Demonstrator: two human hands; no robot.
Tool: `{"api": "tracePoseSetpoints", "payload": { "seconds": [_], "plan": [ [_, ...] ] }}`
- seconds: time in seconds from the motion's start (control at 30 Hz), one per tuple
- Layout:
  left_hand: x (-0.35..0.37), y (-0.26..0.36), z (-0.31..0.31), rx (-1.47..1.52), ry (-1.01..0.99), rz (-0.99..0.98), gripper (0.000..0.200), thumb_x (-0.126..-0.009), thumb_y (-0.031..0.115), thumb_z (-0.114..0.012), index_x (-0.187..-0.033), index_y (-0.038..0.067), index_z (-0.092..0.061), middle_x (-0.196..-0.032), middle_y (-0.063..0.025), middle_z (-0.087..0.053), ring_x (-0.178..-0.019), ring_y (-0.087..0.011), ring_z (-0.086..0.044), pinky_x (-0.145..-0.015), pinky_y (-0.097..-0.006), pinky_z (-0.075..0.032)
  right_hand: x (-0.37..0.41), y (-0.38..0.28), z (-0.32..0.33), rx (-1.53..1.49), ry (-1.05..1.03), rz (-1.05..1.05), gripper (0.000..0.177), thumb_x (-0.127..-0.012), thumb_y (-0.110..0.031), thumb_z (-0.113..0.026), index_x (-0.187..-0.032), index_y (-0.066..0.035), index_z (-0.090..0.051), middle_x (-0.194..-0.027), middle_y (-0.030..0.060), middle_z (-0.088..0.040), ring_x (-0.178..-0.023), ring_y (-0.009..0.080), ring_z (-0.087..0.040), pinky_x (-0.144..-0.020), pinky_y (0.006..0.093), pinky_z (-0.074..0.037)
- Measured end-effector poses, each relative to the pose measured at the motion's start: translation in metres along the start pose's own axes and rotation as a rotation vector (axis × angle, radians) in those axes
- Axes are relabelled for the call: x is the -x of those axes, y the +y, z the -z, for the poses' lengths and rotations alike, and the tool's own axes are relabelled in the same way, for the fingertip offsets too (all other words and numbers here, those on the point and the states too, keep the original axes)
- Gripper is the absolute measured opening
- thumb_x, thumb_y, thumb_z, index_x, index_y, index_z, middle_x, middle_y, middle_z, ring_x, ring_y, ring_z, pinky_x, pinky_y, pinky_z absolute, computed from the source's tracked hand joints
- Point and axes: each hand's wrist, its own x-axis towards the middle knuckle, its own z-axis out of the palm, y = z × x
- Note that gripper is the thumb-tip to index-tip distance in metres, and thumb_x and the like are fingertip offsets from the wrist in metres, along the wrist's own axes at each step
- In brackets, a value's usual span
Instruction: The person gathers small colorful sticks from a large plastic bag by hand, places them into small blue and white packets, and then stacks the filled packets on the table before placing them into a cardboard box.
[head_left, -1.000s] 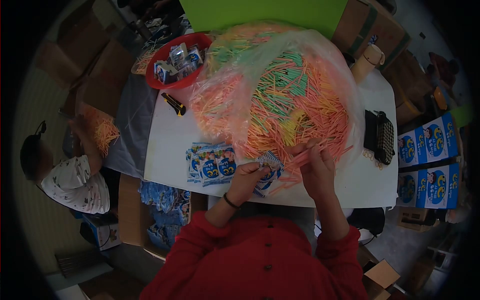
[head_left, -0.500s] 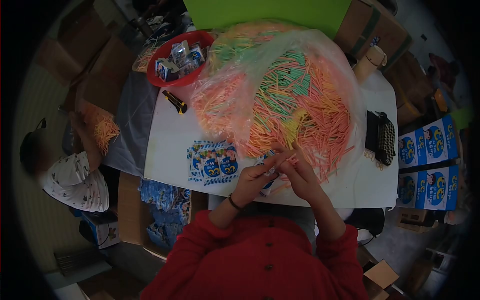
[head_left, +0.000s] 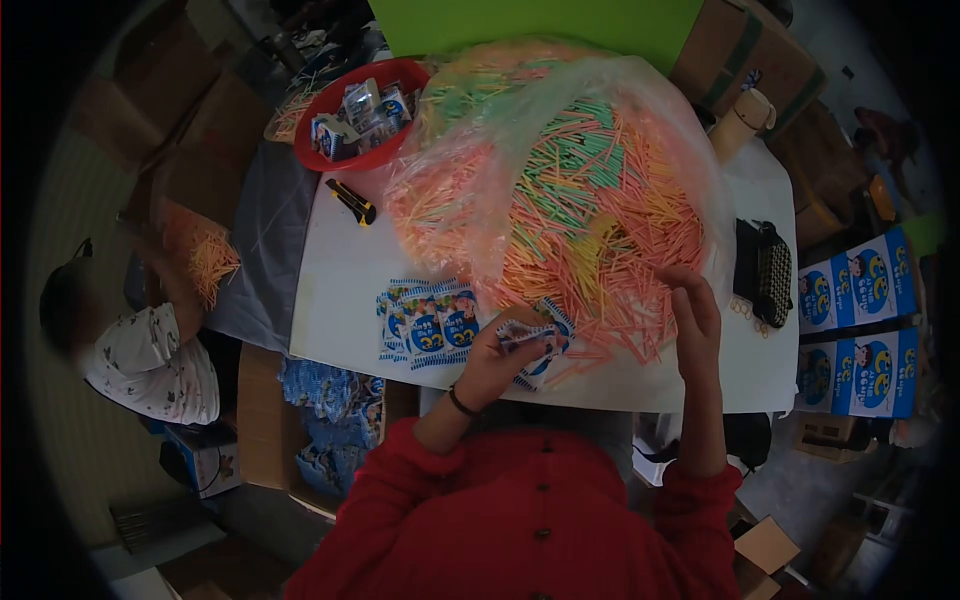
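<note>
My left hand (head_left: 493,361) grips a blue-and-white printed packet (head_left: 553,330) above the table's front edge; its fingers hide part of the packet. My right hand (head_left: 694,318) hovers over the right front of the pile of thin coloured sticks (head_left: 620,230), its fingers bent and apart, with nothing visible in them. The pink, orange, yellow and green sticks spill from a large clear plastic bag (head_left: 655,105). Several similar packets lie in a stack (head_left: 425,322) to the left of my left hand.
A red basin (head_left: 383,160) with packs in it and a yellow-black box cutter (head_left: 352,202) are on the left. To the right lie a checkered pouch (head_left: 772,275) and a beige bottle (head_left: 740,125). An open carton of packets (head_left: 268,420) stands below; a co-worker (head_left: 150,360) sits left.
My right hand has left the packet and moved right, over the sticks, with its fingers opening. My left hand keeps the packet, which is now more visible.
</note>
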Motion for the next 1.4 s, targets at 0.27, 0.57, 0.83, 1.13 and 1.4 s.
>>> {"api": "tracePoseSetpoints", "payload": {
  "seconds": [0.27,0.57,0.83,1.13,1.4],
  "plan": [
    [0.012,0.040,0.066,-0.897,0.454,-0.005,0.038,-0.083,0.004,-0.070,-0.118,0.006,-0.058,-0.095,-0.0070,-0.063,-0.081,-0.0161,-0.061,-0.071,-0.0301,-0.051,0.014,0.007,0.048,0.641,0.070,0.024,0.015,-0.087,-0.007,-0.064,-0.101,-0.002,-0.064,-0.095,0.0104,-0.065,-0.092,0.0199,-0.062,-0.081,0.0319,-0.048],
    [0.000,0.039,0.024,-1.846,0.481,-0.425,0.042,-0.074,0.027,-0.076,-0.110,0.010,-0.063,-0.108,-0.0072,-0.054,-0.106,-0.0288,-0.046,-0.090,-0.0431,-0.032,0.016,0.038,-0.027,1.084,-0.225,0.238,0.049,-0.068,-0.030,-0.077,-0.101,-0.001,-0.057,-0.095,0.0164,-0.061,-0.091,0.0357,-0.059,-0.082,0.0444,-0.046],
    [-0.011,0.002,0.002,-1.627,0.140,0.084,0.043,-0.069,0.039,-0.078,-0.092,0.007,-0.060,-0.092,-0.0076,-0.055,-0.096,-0.0273,-0.049,-0.084,-0.0419,-0.032,0.002,0.054,-0.048,1.284,-0.335,0.051,0.044,-0.065,-0.028,-0.075,-0.093,-0.001,-0.056,-0.090,0.0181,-0.059,-0.088,0.0349,-0.059,-0.078,0.0444,-0.047],
    [-0.014,0.008,0.026,-1.433,0.085,-0.055,0.025,-0.076,0.026,-0.072,-0.078,0.006,-0.057,-0.077,-0.0129,-0.057,-0.077,-0.0337,-0.052,-0.074,-0.0416,-0.037,0.009,0.069,-0.028,1.009,-0.470,0.130,0.021,-0.078,-0.012,-0.062,-0.093,0.000,-0.055,-0.085,0.0205,-0.061,-0.083,0.0374,-0.060,-0.072,0.0466,-0.048],
    [-0.021,0.005,0.034,-1.153,0.156,-0.137,0.024,-0.079,0.016,-0.070,-0.071,0.002,-0.052,-0.070,-0.0130,-0.051,-0.067,-0.0316,-0.049,-0.064,-0.0410,-0.036,0.016,0.069,-0.021,0.059,-0.107,0.052,0.011,-0.096,-0.010,-0.049,-0.104,-0.002,-0.052,-0.091,0.0101,-0.061,-0.089,0.0230,-0.061,-0.082,0.0318,-0.047]
  ]
}}
